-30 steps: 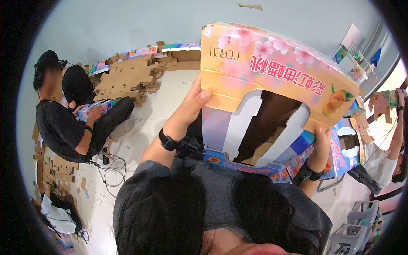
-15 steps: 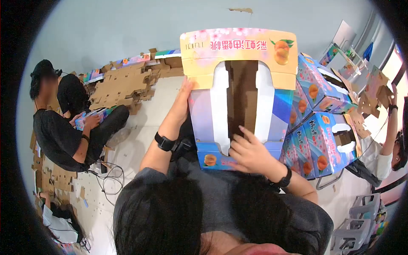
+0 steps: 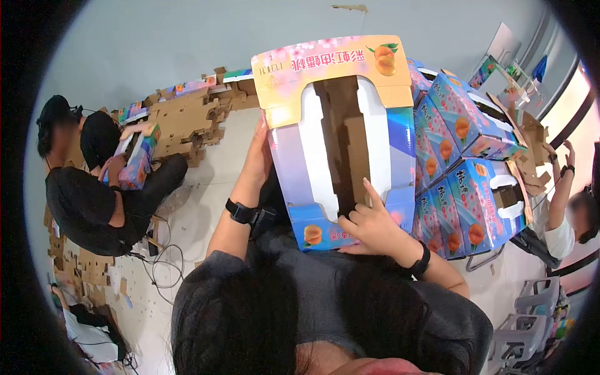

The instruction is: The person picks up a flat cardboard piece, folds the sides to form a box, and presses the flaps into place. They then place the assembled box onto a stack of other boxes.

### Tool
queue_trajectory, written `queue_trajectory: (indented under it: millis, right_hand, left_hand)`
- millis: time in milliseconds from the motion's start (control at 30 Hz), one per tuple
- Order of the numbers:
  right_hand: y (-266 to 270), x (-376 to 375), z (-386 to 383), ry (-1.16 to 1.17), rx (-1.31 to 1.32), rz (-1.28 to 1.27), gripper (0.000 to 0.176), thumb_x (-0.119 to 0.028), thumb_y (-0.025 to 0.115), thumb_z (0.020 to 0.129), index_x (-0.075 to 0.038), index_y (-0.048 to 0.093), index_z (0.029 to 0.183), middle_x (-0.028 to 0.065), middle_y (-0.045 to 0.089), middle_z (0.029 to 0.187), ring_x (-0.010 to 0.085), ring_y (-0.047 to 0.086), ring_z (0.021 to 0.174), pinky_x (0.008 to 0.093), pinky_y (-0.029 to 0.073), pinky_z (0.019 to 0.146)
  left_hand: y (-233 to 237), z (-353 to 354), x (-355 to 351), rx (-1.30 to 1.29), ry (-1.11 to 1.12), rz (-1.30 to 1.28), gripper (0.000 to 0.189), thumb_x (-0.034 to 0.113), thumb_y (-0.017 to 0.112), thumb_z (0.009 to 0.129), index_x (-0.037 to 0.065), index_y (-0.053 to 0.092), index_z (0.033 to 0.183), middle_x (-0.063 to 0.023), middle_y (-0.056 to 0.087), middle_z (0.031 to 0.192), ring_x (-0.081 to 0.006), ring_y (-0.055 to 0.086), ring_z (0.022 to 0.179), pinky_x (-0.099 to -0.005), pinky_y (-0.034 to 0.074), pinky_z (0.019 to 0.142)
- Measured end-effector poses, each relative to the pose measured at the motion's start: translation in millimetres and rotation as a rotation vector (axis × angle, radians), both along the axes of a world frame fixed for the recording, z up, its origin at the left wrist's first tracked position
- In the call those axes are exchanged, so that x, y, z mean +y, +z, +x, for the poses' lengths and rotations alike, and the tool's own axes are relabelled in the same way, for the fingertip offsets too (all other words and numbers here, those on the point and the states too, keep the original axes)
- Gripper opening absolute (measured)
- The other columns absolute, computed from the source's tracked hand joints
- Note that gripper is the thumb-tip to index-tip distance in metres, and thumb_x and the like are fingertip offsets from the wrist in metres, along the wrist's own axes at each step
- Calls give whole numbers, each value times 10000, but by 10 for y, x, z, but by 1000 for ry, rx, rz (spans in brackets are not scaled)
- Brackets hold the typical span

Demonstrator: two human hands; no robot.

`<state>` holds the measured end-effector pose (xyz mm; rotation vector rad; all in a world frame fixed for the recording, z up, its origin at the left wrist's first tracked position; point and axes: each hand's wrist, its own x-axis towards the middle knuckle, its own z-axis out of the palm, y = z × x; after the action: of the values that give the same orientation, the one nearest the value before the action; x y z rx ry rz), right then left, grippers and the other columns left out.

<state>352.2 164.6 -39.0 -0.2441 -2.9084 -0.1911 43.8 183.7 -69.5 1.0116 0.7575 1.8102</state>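
A colourful fruit carton (image 3: 402, 150) with a yellow end flap and a long opening in its top stands upright in front of me. My left hand (image 3: 258, 150) is on the carton's left side, gripping its edge; part of the fingers is hidden behind it. My right hand (image 3: 372, 225) rests at the lower edge of the opening, index finger stretched out and the other fingers curled over the blue end flap. Brown cardboard shows inside the carton.
Stacked printed cartons (image 3: 478, 212) stand at the right. Flat brown cardboard (image 3: 181, 125) lies by the wall. A person in black (image 3: 87, 194) sits at the left with a small carton (image 3: 139, 159). Another person (image 3: 559, 231) is at the far right, near grey stools (image 3: 519, 337).
The carton has shifted slightly left and tilted. My right index finger now points up and left, more extended. The seated person's carton has been raised and turned.
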Motion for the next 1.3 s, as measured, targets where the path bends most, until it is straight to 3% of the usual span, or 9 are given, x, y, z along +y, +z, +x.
queue_trajectory:
  millis: [200, 400, 500, 600, 867, 1033, 1233, 1300]
  right_hand:
    - [-58, -11, 47, -47, 126, 30, 584, -498, 791, 617, -90, 624, 1001, 11, 539, 692, 197, 598, 808, 611, 160, 1172]
    - [-167, 92, 107, 17, 152, 148, 528, -555, 723, 718, -130, 637, 1020, -17, 500, 722, 149, 564, 787, 560, 193, 1150]
    - [-159, 149, 88, 50, 167, 205, 514, -574, 692, 756, -139, 637, 1026, -26, 485, 718, 136, 559, 769, 527, 193, 1152]
    - [-219, 197, 107, 68, 170, 190, 526, -535, 673, 760, -116, 606, 1070, -16, 510, 757, 151, 575, 818, 518, 257, 1141]
    - [-246, 220, 76, 106, 279, 219, 448, -550, 694, 736, -139, 610, 893, -27, 475, 669, 132, 564, 721, 468, 274, 1148]
    - [-276, 239, 131, 90, 320, 324, 413, -556, 686, 754, -166, 592, 852, -47, 478, 660, 112, 557, 699, 452, 271, 1142]
    - [-75, 221, 173, 45, 402, 524, 351, -545, 676, 781, -207, 589, 823, -65, 481, 651, 92, 536, 673, 410, 283, 1112]
    - [90, 191, 200, 15, 409, 571, 347, -543, 674, 785, -209, 593, 826, -70, 477, 642, 88, 528, 658, 395, 295, 1091]
  left_hand:
    - [79, 67, -135, -41, 124, 51, 666, 452, 371, 1008, 14, 273, 1499, -106, 399, 1498, -230, 376, 1378, -370, 277, 1141]
    - [174, 29, -380, -148, 272, 70, 700, 501, 267, 999, -4, 291, 1482, -115, 379, 1510, -238, 338, 1400, -387, 236, 1157]
    - [156, -44, -467, -48, 265, 113, 717, 525, 258, 993, 3, 285, 1485, -117, 384, 1504, -235, 336, 1401, -390, 238, 1153]
    - [226, 2, -563, -118, 272, 106, 747, 552, 247, 992, 17, 251, 1513, -117, 374, 1515, -269, 361, 1387, -404, 261, 1148]
    - [218, 37, -647, 143, 221, 261, 778, 553, 192, 992, 10, 117, 1545, -123, 241, 1581, -277, 268, 1442, -408, 220, 1172]
    - [510, 263, -829, 281, 248, 218, 1003, 716, 323, 880, 13, 69, 1548, -141, 209, 1589, -291, 231, 1460, -423, 188, 1183]
    - [734, 364, -907, 271, 400, 233, 1446, 867, 651, 491, 32, 108, 1539, -169, 208, 1573, -323, 286, 1433, -440, 262, 1142]
    - [712, 276, -821, 326, 506, 377, 1449, 861, 665, 489, 54, 93, 1548, -186, 214, 1571, -342, 292, 1429, -434, 262, 1141]
